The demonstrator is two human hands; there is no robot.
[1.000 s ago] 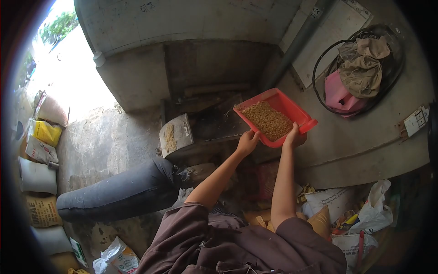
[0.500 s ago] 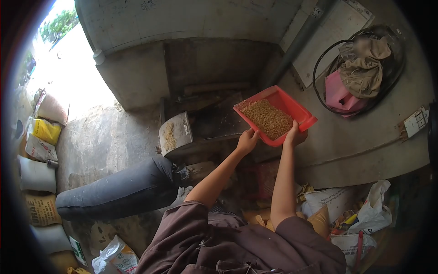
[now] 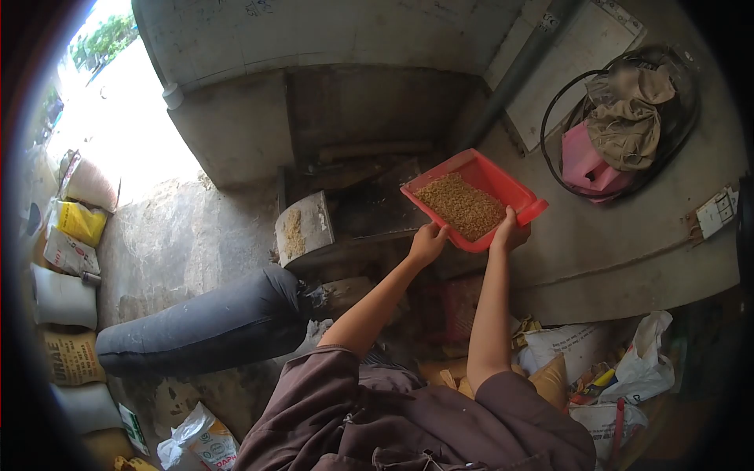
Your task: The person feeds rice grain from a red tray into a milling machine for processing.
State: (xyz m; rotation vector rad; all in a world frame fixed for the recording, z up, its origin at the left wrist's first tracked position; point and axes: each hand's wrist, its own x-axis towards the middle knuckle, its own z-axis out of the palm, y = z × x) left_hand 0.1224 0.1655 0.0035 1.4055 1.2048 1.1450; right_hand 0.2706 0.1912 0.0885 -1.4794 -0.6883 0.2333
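Note:
A red plastic tray [image 3: 514, 192] holds a layer of brownish grain [image 3: 463, 206] and is held out in front of me. My left hand [image 3: 429, 243] grips its near left edge, fingers closed on the rim. On the near right side, my right hand [image 3: 510, 232] is wrapped round the tray's edge. Both hands' fingers are partly hidden beneath the tray. Left of it, a pale curved surface [image 3: 305, 230] bears a small patch of similar grain.
A long dark filled sack [image 3: 200, 326] lies at the left. Several bags line the far left, with a white plastic bag [image 3: 200, 439] near the bottom. More bags [image 3: 565, 345] stand at the lower right. Cloths [image 3: 624, 129] hang on the right wall by a socket panel [image 3: 716, 213].
Almost nothing differs; the view has shifted very slightly. Both hands keep their hold on the red tray.

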